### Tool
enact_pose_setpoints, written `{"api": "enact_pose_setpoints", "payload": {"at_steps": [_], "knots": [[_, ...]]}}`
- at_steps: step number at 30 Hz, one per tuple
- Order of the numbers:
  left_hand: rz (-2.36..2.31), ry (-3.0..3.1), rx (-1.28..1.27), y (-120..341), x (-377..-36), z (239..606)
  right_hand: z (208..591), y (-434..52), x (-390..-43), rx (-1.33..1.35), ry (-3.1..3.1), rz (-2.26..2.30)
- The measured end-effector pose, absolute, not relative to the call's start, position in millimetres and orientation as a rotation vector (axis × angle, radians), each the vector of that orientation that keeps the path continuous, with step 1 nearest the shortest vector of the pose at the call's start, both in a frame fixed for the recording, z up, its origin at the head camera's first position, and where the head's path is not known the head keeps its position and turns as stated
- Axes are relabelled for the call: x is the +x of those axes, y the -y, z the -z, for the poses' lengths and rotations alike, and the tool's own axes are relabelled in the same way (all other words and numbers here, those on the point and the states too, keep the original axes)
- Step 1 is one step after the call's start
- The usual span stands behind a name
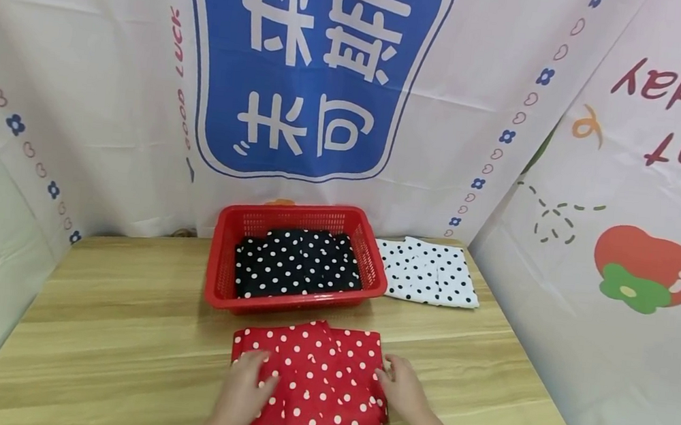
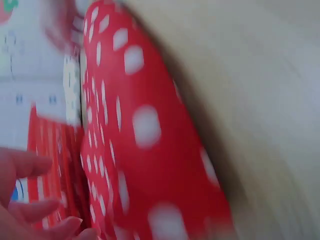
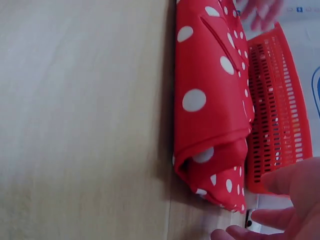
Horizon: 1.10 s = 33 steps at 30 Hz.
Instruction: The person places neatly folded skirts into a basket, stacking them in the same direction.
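Just in front of the red basket (image 1: 222, 256) lies the folded red dotted cloth (image 1: 318, 381), left hand (image 1: 244, 384) flat on it, right hand (image 1: 404, 386) apparently pressing its right edge, fingers relaxed.

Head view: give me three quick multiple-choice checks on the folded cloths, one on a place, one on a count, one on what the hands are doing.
1. Where does the black dotted cloth lie?
A. in the red basket
B. on the bare table
C. under the left hand

2. How many folded dotted cloths are in sight?
A. one
B. two
C. three

3. How do the hands meet the red dotted cloth?
A. both lifted clear of it
B. left hand flat on top, right hand at its right edge
C. both clenched in fists beside it

Answers:
1 A: the black cloth sits inside the basket walls.
2 C: black, red, and a white dotted cloth right of the basket.
3 B: the left hand's fingers lie spread on the cloth; the right hand touches its edge.
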<state>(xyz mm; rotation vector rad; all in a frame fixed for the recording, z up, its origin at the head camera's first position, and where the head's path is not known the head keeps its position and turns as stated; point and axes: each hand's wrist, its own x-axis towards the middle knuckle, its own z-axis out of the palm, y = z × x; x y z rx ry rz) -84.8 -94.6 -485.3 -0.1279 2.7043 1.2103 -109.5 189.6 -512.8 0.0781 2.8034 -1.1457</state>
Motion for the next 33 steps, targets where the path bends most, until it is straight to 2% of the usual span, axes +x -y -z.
{"api": "enact_pose_setpoints", "payload": {"at_steps": [7, 13, 20, 33], "knots": [[-1.256, -2.556, -0.360, 155, -89, 495, 514, -196, -116, 0.302, -2.635, 1.334], [-1.462, -2.227, -0.468, 155, -91, 505, 513, -192, -120, 0.404, -2.472, 1.395], [-1.534, -2.150, -0.493, 151, -89, 509, 509, -183, -120, 0.341, -2.330, 1.514], [-1.624, -2.177, -0.305, 160, -68, 454, 458, -195, -108, 0.228, -2.446, 1.544]]}}
